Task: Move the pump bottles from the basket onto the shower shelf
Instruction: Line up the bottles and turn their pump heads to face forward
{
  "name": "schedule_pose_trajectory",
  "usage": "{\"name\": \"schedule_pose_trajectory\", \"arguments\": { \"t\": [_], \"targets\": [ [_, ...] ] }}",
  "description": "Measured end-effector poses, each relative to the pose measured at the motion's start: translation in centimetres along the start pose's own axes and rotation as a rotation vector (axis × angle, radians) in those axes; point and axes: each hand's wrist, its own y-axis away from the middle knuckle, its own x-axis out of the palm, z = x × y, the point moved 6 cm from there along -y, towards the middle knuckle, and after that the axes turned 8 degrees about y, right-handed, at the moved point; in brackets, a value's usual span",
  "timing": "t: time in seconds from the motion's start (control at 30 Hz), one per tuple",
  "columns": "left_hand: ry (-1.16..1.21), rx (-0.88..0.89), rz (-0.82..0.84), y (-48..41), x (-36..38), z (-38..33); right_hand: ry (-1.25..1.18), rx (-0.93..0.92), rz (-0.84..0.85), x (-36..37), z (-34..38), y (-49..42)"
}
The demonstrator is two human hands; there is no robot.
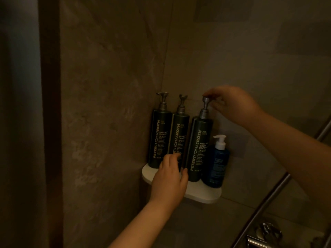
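Note:
Three tall dark green pump bottles stand on a white corner shelf [204,196]: the shampoo bottle [159,138] at the left, the conditioner bottle [179,135] in the middle, the body cleanser bottle [198,149] at the right. A smaller blue pump bottle [217,167] with a white pump stands beside the cleanser. My left hand [170,178] wraps the lower part of the conditioner bottle. My right hand [232,102] pinches the silver pump head of the body cleanser bottle from above. The basket is out of view.
Brown stone-look walls meet in the corner behind the shelf. A metal shower rail [272,196] runs diagonally at the lower right, with chrome fittings [265,235] below it. A dark door frame [50,122] stands at the left.

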Motion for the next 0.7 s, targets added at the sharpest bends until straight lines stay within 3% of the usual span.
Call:
{"name": "schedule_pose_trajectory", "arguments": {
  "t": [0.33, 0.7],
  "targets": [
    [0.065, -0.052, 0.038, 0.1, 0.9, -0.7, 0.038, -0.094, -0.004, -1.8, 2.5, 0.7],
    [0.235, -0.158, 0.155, 0.6, 2.2, 0.0, -0.018, -0.071, 0.034, -2.4, 3.2, 0.9]
  ]
}}
